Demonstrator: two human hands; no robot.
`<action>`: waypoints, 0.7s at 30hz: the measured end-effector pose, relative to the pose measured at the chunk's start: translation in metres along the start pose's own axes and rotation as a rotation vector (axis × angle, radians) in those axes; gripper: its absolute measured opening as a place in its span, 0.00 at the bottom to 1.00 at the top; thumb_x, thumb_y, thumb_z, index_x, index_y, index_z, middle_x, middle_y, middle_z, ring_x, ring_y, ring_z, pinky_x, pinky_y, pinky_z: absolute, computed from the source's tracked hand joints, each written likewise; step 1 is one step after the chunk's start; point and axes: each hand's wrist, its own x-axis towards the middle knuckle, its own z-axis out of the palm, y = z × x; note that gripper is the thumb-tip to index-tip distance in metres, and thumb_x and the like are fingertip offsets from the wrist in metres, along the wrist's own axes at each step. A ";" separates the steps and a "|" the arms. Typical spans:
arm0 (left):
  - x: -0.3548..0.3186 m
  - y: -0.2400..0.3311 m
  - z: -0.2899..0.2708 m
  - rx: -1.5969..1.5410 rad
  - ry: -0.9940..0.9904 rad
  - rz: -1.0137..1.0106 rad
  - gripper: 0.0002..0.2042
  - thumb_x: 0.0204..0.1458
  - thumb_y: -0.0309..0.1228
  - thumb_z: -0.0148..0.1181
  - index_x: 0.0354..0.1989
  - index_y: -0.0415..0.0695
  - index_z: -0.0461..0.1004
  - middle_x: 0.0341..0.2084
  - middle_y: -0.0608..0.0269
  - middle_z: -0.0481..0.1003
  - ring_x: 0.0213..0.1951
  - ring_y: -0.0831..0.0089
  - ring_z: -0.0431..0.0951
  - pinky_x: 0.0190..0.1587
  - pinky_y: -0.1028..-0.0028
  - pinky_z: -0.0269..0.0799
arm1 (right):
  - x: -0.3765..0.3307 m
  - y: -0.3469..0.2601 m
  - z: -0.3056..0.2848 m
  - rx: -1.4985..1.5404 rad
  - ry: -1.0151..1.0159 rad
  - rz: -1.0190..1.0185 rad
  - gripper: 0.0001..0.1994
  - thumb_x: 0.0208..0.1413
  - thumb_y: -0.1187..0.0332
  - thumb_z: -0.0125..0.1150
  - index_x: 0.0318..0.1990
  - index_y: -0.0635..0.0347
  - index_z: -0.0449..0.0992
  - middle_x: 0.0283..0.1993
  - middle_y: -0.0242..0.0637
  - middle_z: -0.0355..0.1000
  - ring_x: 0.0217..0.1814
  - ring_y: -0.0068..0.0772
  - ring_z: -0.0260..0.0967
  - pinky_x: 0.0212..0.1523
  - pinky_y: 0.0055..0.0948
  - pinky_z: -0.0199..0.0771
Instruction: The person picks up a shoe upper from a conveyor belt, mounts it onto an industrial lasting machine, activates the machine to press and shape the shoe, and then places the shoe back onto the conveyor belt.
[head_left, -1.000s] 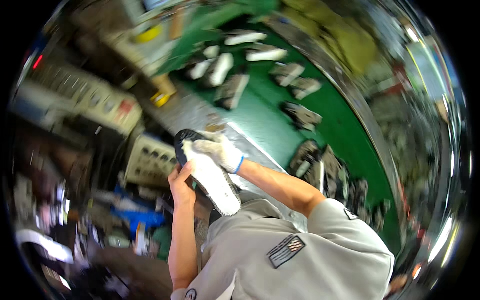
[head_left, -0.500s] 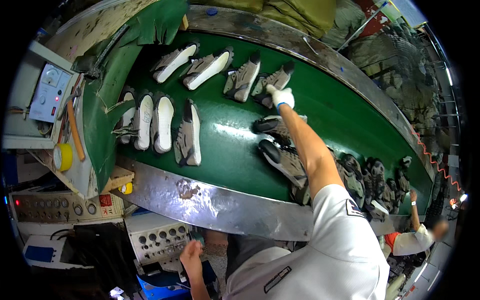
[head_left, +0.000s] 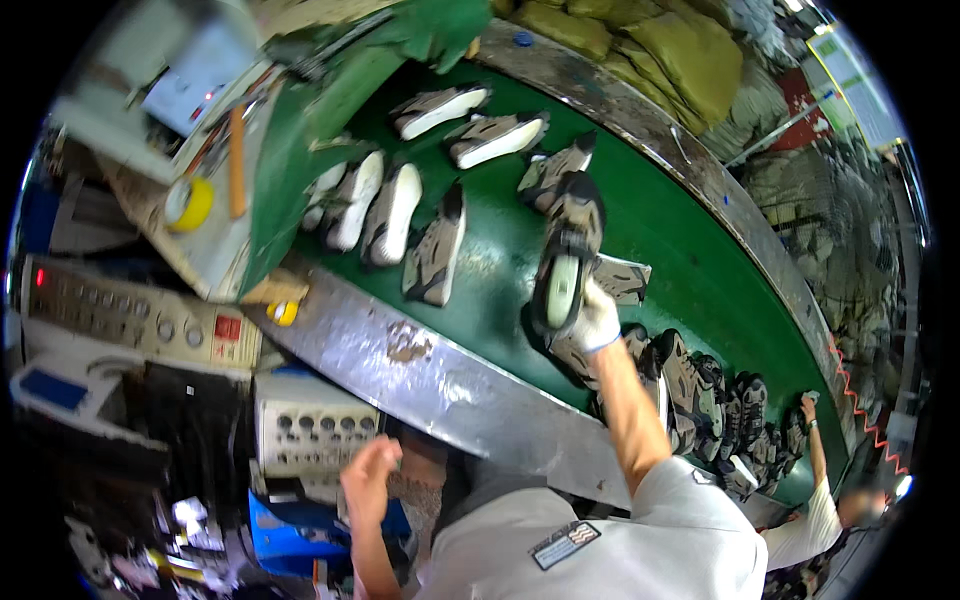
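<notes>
My right hand, in a white glove, grips a brown-and-black shoe above the green belt. A pale green piece shows in the shoe's opening, and its toe points to the far side. My left hand is bare, low in front of my body, with loosely bent fingers and nothing visible in it. Beyond the held shoe lies another shoe, partly covered by it. Shoes with white undersides lie to the left, such as one shoe on its side. More shoes crowd the right part of the belt.
A metal edge runs along the belt's near side. At the left are a hammer handle, yellow tape and a control panel. Farther right, a co-worker's hand reaches over the belt. Olive sacks lie behind.
My right hand has come back from the far shoes and now holds a shoe lifted off the belt. My left hand stays low. The whole view has shifted and turned.
</notes>
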 end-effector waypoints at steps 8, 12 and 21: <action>-0.026 0.062 -0.109 -0.323 0.064 0.314 0.20 0.65 0.35 0.55 0.60 0.35 0.71 0.45 0.57 0.80 0.44 0.69 0.81 0.50 0.70 0.76 | -0.143 0.235 0.171 -0.325 -0.452 0.472 0.31 0.58 0.62 0.64 0.66 0.71 0.64 0.59 0.45 0.73 0.55 0.36 0.74 0.58 0.35 0.74; -0.083 0.010 -0.215 -0.485 0.204 0.315 0.20 0.62 0.35 0.60 0.56 0.33 0.74 0.41 0.60 0.81 0.39 0.72 0.82 0.42 0.72 0.78 | -0.208 0.329 0.232 -0.445 -0.562 0.829 0.33 0.60 0.60 0.65 0.68 0.70 0.62 0.60 0.44 0.73 0.56 0.32 0.73 0.57 0.31 0.75; -0.182 -0.085 -0.330 -0.771 0.801 0.249 0.15 0.52 0.21 0.66 0.48 0.33 0.78 0.35 0.57 0.82 0.33 0.72 0.83 0.38 0.72 0.82 | -0.302 0.465 0.295 -0.746 -0.584 1.017 0.22 0.63 0.62 0.61 0.60 0.65 0.70 0.51 0.36 0.76 0.48 0.25 0.74 0.51 0.26 0.75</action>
